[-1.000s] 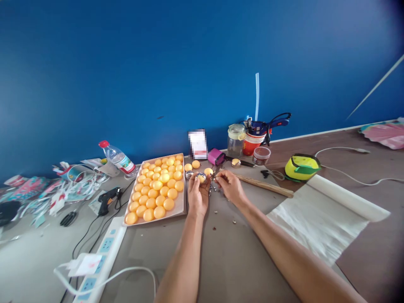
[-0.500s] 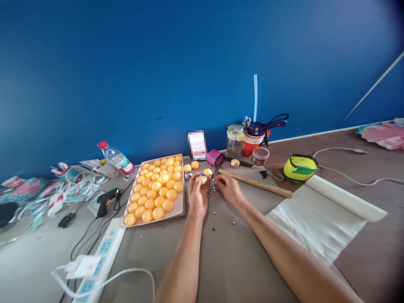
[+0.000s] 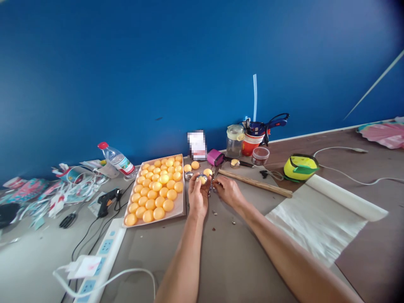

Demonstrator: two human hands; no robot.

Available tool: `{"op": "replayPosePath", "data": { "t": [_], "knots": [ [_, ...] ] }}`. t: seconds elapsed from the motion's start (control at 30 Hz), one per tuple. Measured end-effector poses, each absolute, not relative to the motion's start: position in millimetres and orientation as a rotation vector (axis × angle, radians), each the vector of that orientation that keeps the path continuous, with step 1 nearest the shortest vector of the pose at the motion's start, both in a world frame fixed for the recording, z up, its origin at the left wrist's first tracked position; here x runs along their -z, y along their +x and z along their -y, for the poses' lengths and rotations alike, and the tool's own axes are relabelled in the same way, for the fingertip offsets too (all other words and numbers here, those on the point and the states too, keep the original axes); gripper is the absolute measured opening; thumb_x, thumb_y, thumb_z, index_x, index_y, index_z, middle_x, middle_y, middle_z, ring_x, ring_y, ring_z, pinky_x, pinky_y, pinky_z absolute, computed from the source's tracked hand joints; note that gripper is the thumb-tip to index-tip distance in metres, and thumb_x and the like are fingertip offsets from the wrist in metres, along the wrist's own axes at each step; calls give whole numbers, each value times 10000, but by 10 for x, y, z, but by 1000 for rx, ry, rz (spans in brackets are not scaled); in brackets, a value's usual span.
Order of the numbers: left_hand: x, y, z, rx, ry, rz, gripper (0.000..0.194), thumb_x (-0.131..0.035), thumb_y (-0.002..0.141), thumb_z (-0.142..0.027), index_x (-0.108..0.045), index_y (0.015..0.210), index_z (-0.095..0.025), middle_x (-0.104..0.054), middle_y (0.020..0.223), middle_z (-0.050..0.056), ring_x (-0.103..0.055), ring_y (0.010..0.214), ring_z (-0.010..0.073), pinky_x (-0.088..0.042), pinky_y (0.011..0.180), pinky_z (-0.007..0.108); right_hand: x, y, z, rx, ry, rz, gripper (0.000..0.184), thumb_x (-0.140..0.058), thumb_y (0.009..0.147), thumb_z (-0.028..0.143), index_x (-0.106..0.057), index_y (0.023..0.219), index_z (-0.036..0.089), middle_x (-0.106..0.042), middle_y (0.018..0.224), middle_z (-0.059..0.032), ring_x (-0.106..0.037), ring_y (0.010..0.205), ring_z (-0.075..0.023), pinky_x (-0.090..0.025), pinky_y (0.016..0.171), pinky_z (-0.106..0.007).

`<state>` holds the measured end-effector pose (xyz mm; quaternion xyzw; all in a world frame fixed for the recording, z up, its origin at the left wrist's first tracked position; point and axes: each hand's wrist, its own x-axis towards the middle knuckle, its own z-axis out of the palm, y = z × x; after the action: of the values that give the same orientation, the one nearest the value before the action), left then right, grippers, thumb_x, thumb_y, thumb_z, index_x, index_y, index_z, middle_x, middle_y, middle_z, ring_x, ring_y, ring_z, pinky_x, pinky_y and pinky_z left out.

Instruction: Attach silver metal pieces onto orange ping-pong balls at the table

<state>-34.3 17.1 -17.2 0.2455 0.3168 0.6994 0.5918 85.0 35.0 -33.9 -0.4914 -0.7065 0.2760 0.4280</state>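
My left hand (image 3: 198,201) is closed around an orange ball partly covered with shiny silver pieces (image 3: 201,179). Just right of it, my right hand (image 3: 229,191) has its fingers pinched together close to the table; whatever is between the fingertips is too small to make out. Small silver bits (image 3: 215,213) lie below and between the hands. Behind the left hand are a silver-covered ball (image 3: 188,175) and plain orange balls (image 3: 195,165). A partly silvered ball (image 3: 235,163) lies farther right. To the left, a shallow white box (image 3: 181,209) holds many orange balls.
A wooden stick (image 3: 257,183) and an unrolled white sheet (image 3: 318,219) lie at the right, near a yellow-green container (image 3: 301,168). A glue gun (image 3: 106,203), power strip (image 3: 109,244) and water bottle (image 3: 117,160) are left. A glass jar (image 3: 235,145) stands by the wall.
My right hand has shifted very slightly beside the small silver bits, its fingers still pinched. The left hand keeps the partly silvered ball in nearly the same place.
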Motion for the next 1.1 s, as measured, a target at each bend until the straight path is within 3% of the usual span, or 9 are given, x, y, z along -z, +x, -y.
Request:
{"op": "replayPosePath", "data": {
  "t": [0.17, 0.37, 0.53, 0.7, 0.83, 1.1],
  "knots": [
    [169, -339, -168, -1626, 557, -743, 318, -709, 700, -303, -569, 975, -227, -667, 901, 18, -652, 835, 175, -448, 857, 354, 250, 829, -379, -1185, -1087, 1334, 211, -569, 753, 370, -643, 738, 173, -544, 577, 21, -461, 525, -111, -360, 521, -233],
    [187, -328, -168, -1613, 558, -770, 297, -692, 716, -296, -577, 981, -224, -661, 857, 9, -622, 741, 132, -456, 747, 288, 158, 792, -351, -1566, -791, 957, 256, -728, 612, 359, -631, 765, 178, -622, 671, 10, -482, 507, -83, -377, 519, -231],
    [182, -314, -156, -1611, 555, -749, 301, -694, 717, -278, -572, 984, -210, -662, 870, 17, -621, 763, 130, -454, 739, 269, 99, 763, -310, -1639, -727, 834, 271, -753, 612, 373, -569, 627, 175, -550, 540, 45, -373, 431, -48, -287, 446, -209],
    [194, -312, -149, -1598, 619, -739, 302, -668, 741, -313, -569, 1011, -220, -650, 845, 11, -600, 689, 121, -454, 667, 260, 92, 774, -307, -1747, -703, 820, 262, -791, 562, 302, -617, 698, 162, -631, 659, 8, -483, 504, -70, -371, 524, -227],
    [208, -308, -151, -1591, 634, -733, 288, -656, 753, -303, -565, 1015, -224, -644, 826, 4, -578, 629, 105, -447, 624, 248, 128, 755, -314, -1707, -752, 853, 259, -774, 574, 312, -598, 705, 173, -622, 616, 22, -469, 470, -72, -350, 499, -225],
    [227, -288, -161, -1610, 644, -738, 298, -670, 740, -279, -572, 1013, -210, -661, 906, 31, -616, 765, 131, -465, 745, 280, 186, 737, -328, -1589, -862, 977, 235, -716, 612, 336, -558, 649, 166, -470, 517, 71, -353, 454, -49, -239, 458, -209]
  ]
}}
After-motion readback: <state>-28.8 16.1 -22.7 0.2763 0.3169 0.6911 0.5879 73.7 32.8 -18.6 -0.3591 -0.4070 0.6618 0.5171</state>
